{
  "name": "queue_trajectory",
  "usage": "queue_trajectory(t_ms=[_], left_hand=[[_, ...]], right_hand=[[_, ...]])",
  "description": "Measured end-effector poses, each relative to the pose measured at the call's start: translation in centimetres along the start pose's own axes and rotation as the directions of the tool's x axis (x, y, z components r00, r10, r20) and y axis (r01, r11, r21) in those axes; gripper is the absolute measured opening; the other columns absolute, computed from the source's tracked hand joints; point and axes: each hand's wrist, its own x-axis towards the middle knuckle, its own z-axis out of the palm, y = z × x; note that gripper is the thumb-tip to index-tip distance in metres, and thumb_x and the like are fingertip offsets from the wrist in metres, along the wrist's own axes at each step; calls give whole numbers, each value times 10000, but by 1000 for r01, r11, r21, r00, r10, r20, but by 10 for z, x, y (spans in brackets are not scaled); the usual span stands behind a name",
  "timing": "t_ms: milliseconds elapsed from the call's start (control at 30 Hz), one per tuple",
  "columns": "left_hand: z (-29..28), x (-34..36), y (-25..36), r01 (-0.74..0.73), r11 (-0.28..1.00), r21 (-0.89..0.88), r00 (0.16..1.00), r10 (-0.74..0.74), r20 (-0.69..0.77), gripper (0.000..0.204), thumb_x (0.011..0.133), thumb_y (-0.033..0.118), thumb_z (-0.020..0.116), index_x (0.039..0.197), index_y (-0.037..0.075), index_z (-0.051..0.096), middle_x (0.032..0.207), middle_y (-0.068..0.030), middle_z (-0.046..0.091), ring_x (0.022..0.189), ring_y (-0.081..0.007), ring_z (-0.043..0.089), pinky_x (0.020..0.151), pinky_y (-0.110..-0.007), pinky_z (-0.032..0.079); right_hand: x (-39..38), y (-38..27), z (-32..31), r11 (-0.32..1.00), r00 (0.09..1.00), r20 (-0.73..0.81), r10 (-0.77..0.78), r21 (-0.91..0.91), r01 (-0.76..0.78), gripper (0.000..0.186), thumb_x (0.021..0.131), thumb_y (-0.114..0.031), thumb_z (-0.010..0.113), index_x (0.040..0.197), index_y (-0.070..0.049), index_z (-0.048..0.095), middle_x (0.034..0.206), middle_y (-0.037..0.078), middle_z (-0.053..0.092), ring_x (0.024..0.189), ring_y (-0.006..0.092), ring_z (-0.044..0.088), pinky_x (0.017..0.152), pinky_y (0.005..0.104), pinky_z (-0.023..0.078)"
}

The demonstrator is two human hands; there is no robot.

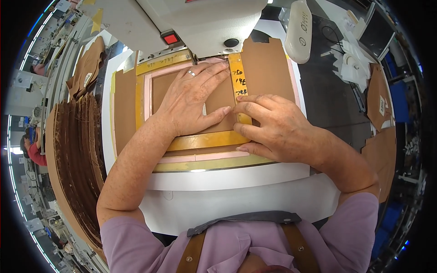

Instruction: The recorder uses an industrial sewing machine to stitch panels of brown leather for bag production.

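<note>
A brown leather-like panel (160, 88) lies inside a yellow and pink frame template (200, 141) on the white sewing machine table (227, 179). My left hand (193, 100) lies flat on the panel, fingers spread toward the machine's needle area (195, 59); a ring is on one finger. My right hand (273, 127) presses its fingertips on the yellow right bar and lower right corner of the template. The white sewing machine head (200, 22) with a red button stands just beyond the hands.
A thick stack of brown cut pieces (77, 159) stands at the left. More brown pieces lie at the far left (86, 68) and the right (380, 150). A white oblong device (299, 32) and white parts (353, 63) sit on the dark surface at right. Another person (34, 152) works far left.
</note>
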Motion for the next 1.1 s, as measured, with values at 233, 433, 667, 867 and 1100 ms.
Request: queue_trajectory(t_ms=[233,433,667,867,1100], left_hand=[[-2,-1,1,-9,1000,11,999,9,-35,698,797,374,712,1387,35,556,1405,-178,540,1323,-360,501,1109,-479,404],[-2,1,4,9,1000,16,1000,-8,-23,700,810,364,708,1406,36,544,1418,-176,527,1323,-361,499,1110,-479,405],[-2,7,14,86,992,94,995,-81,-49,629,844,344,715,1385,55,581,1402,-139,550,1297,-308,527,1090,-472,411],[-4,2,15,56,991,123,998,-59,19,471,872,388,716,1225,77,699,1277,-38,644,1230,-183,583,1074,-460,404],[-9,1,23,46,996,73,998,-44,-36,456,868,280,671,1272,71,681,1357,-76,601,1276,-242,554,1115,-502,347]], right_hand=[[0,0,-3,1000,993,119,21,-10,-20,330,784,-365,798,953,-95,713,1068,79,617,959,231,604,779,384,494],[-1,2,3,998,1000,29,5,-70,-3,292,774,-373,812,883,-110,743,945,32,618,921,190,611,693,336,486],[3,7,3,996,1000,4,14,-90,-13,262,797,-345,798,920,-118,752,950,34,628,931,182,625,695,330,499],[7,14,2,995,996,68,53,-87,-47,323,805,-337,796,1029,-115,727,1049,48,609,901,214,599,737,365,505],[14,32,8,988,998,-10,61,-141,-62,291,828,-363,773,1000,-128,764,1026,30,635,972,193,634,745,352,525]])
